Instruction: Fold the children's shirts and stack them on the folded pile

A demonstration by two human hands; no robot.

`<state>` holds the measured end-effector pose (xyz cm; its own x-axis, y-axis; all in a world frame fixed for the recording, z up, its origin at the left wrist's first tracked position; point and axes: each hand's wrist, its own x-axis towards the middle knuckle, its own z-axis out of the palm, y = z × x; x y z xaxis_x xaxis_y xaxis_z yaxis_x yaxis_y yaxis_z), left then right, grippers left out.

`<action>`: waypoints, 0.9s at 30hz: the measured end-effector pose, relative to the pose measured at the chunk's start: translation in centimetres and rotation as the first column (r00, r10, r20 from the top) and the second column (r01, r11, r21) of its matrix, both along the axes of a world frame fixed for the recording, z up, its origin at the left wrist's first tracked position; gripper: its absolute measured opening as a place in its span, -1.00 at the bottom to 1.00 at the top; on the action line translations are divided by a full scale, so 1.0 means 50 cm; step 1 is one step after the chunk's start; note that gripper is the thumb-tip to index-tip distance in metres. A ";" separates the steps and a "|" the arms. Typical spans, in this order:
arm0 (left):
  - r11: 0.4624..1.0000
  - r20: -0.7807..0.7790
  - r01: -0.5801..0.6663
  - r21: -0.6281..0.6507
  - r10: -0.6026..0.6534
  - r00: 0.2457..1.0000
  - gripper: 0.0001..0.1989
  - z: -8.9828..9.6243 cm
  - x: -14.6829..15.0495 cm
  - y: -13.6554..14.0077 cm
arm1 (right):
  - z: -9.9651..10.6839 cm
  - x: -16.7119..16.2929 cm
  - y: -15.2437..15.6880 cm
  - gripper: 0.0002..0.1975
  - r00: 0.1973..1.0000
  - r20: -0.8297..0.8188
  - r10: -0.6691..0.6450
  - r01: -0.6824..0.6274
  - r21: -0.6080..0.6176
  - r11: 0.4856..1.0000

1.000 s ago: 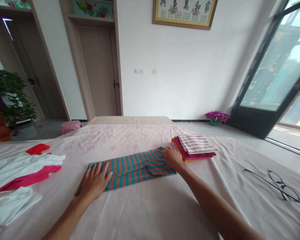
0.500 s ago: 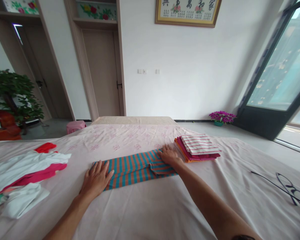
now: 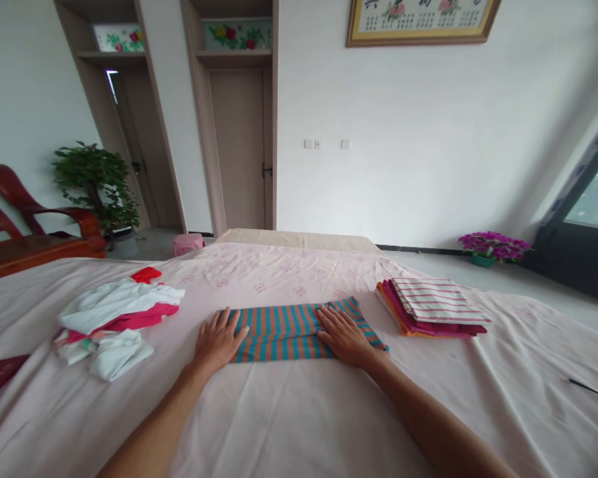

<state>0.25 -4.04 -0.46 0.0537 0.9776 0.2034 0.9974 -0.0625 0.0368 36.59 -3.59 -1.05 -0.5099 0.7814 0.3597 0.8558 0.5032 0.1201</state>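
A flat, creased, blue-and-brown striped cloth [image 3: 284,332] is laid in from the far edge of the wrinkled, pale pink sheet [image 3: 279,425]. It is touched by the left hand [image 3: 220,338] and right hand [image 3: 347,340], palms down, fingers a little apart.

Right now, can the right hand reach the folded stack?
Likely yes: the right hand rests on the teal-striped cloth; only that cloth's end and pale sheet lie between it and the folded stack.
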 end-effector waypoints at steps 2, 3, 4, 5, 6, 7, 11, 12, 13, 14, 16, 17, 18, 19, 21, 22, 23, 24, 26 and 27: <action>1.000 0.012 -0.019 0.004 0.019 1.000 -0.38 0.000 -0.005 0.002 | -0.008 0.003 0.005 -0.45 1.000 -0.003 -0.027 0.027 0.017 0.999; 0.999 0.020 -0.035 0.003 0.035 0.999 -0.38 -0.001 -0.006 0.005 | -0.010 0.002 0.006 -0.45 0.999 -0.004 -0.039 0.039 0.020 0.999; 0.999 0.029 -0.051 0.000 0.051 0.998 -0.38 -0.001 -0.007 0.007 | -0.011 0.001 0.006 -0.45 0.999 -0.005 -0.049 0.049 0.019 0.999; 0.998 0.036 -0.063 -0.006 0.064 0.997 -0.39 -0.002 -0.009 0.010 | -0.011 0.000 0.006 -0.46 0.998 -0.006 -0.057 0.057 0.017 0.998; 0.997 0.041 -0.072 -0.013 0.073 0.997 -0.38 -0.003 -0.011 0.013 | -0.011 -0.001 0.005 -0.47 0.998 -0.007 -0.065 0.065 0.015 0.998; 0.997 0.045 -0.078 -0.022 0.079 0.996 -0.38 -0.004 -0.014 0.016 | -0.010 -0.002 0.003 -0.47 0.997 -0.009 -0.073 0.073 0.014 0.997; 0.993 0.060 -0.103 -0.053 0.106 0.993 -0.37 -0.005 -0.034 0.013 | -0.009 -0.001 0.000 -0.47 0.994 -0.008 -0.105 0.105 0.014 0.994; 0.992 0.060 -0.118 -0.053 0.121 0.991 -0.37 -0.004 -0.039 0.008 | -0.009 0.000 0.000 -0.46 0.994 -0.004 -0.109 0.109 0.012 0.994; 0.989 0.059 -0.137 -0.048 0.140 0.988 -0.36 -0.002 -0.043 0.001 | -0.009 0.000 0.000 -0.46 0.994 0.001 -0.113 0.113 0.008 0.994; 0.986 0.057 -0.161 -0.038 0.163 0.985 -0.35 0.001 -0.045 -0.007 | -0.009 0.000 0.000 -0.46 0.993 0.004 -0.118 0.118 0.004 0.993; 0.975 0.072 -0.220 -0.021 0.220 0.973 -0.36 0.010 -0.044 -0.026 | -0.010 0.000 0.000 -0.46 0.992 -0.001 -0.128 0.128 0.003 0.992; 0.969 0.088 -0.245 -0.019 0.246 0.965 -0.38 0.017 -0.042 -0.035 | -0.010 0.000 0.000 -0.46 0.992 -0.008 -0.130 0.130 0.005 0.992; 0.963 0.107 -0.268 -0.023 0.269 0.957 -0.41 0.024 -0.040 -0.044 | -0.010 -0.001 -0.001 -0.46 0.991 -0.016 -0.129 0.129 0.009 0.992; 0.957 0.124 -0.287 -0.032 0.289 0.949 -0.45 0.032 -0.038 -0.050 | -0.010 -0.001 -0.001 -0.46 0.991 -0.026 -0.128 0.128 0.012 0.992; 0.947 0.150 -0.315 -0.064 0.321 0.935 -0.50 0.049 -0.037 -0.053 | -0.009 -0.002 -0.002 -0.46 0.991 -0.041 -0.127 0.128 0.014 0.992; 0.941 0.162 -0.329 -0.085 0.339 0.927 -0.51 0.057 -0.039 -0.051 | -0.009 -0.003 -0.002 -0.46 0.991 -0.046 -0.129 0.130 0.011 0.992; 0.933 0.180 -0.343 -0.113 0.359 0.916 -0.52 0.064 -0.043 -0.045 | -0.008 -0.003 -0.002 -0.46 0.990 -0.050 -0.133 0.134 0.005 0.991; 0.925 0.202 -0.353 -0.142 0.376 0.904 -0.52 0.071 -0.048 -0.038 | -0.007 -0.003 -0.003 -0.46 0.989 -0.053 -0.138 0.138 -0.003 0.990; 0.914 0.255 -0.360 -0.186 0.398 0.881 -0.51 0.082 -0.061 -0.023 | -0.005 -0.003 -0.003 -0.46 0.987 -0.059 -0.148 0.146 -0.025 0.989; 0.913 0.282 -0.356 -0.197 0.401 0.871 -0.51 0.086 -0.069 -0.018 | -0.003 -0.003 -0.003 -0.46 0.987 -0.064 -0.151 0.149 -0.037 0.988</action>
